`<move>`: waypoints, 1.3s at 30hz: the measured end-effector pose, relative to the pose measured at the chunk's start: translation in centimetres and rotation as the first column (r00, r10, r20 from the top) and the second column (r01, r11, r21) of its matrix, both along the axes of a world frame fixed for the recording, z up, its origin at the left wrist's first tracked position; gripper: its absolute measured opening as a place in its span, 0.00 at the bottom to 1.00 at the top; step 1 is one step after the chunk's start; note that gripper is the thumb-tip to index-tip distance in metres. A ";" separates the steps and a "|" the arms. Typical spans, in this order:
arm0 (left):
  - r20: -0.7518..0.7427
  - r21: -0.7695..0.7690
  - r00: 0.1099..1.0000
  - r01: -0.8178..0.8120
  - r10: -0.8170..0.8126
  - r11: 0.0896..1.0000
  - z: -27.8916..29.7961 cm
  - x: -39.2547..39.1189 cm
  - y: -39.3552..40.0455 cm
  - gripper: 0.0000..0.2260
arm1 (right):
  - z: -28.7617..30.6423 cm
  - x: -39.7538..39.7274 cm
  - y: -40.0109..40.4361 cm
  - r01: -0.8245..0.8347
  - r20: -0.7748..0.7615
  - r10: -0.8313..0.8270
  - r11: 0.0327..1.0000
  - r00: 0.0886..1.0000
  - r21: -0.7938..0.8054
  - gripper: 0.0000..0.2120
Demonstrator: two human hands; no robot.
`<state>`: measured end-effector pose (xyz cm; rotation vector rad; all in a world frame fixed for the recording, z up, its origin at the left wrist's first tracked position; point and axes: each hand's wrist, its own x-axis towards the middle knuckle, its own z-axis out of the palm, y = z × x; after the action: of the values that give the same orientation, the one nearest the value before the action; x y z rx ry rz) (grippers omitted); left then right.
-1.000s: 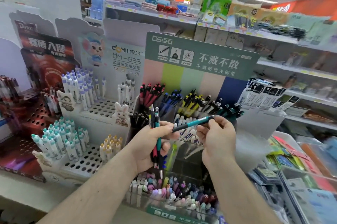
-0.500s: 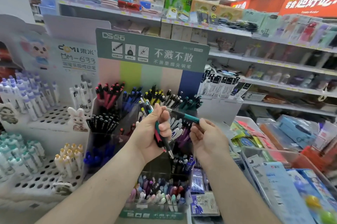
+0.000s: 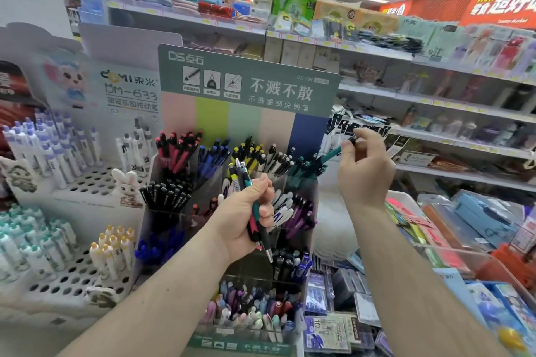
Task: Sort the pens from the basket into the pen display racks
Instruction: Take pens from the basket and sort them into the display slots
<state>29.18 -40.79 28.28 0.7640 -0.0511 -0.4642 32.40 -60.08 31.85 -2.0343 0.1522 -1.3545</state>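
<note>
One view only: your head camera, wide-angle, facing forward and slightly down, close to the pen display rack; store shelves fill the upper right.

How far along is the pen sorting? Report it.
Done: rack compartments already hold pens grouped by colour. In hand: the right hand pinches a teal pen above the teal group. Left: the left hand grips a bundle of pens. No basket visible.
</note>
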 end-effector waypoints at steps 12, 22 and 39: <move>-0.034 0.110 0.999 -0.011 0.015 0.994 -0.5 0.0 1.0 0.11 | -0.4 2.0 1.3 -0.171 -0.499 0.143 0.985 0.855 -0.011 0.10; 0.193 0.465 0.981 -0.074 -0.020 0.882 -1.1 -0.7 1.8 0.12 | 0.9 -1.3 4.5 -0.269 -0.400 0.273 0.961 0.875 0.067 0.04; 0.233 0.438 0.961 0.032 -0.147 0.898 -2.2 -1.2 5.0 0.25 | 0.1 -5.1 6.6 -0.357 -0.210 0.719 0.550 0.663 0.755 0.04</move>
<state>28.02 -35.78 26.06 1.2637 -0.2377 -0.4663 27.30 -53.48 31.98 -1.5335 0.1545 -0.2385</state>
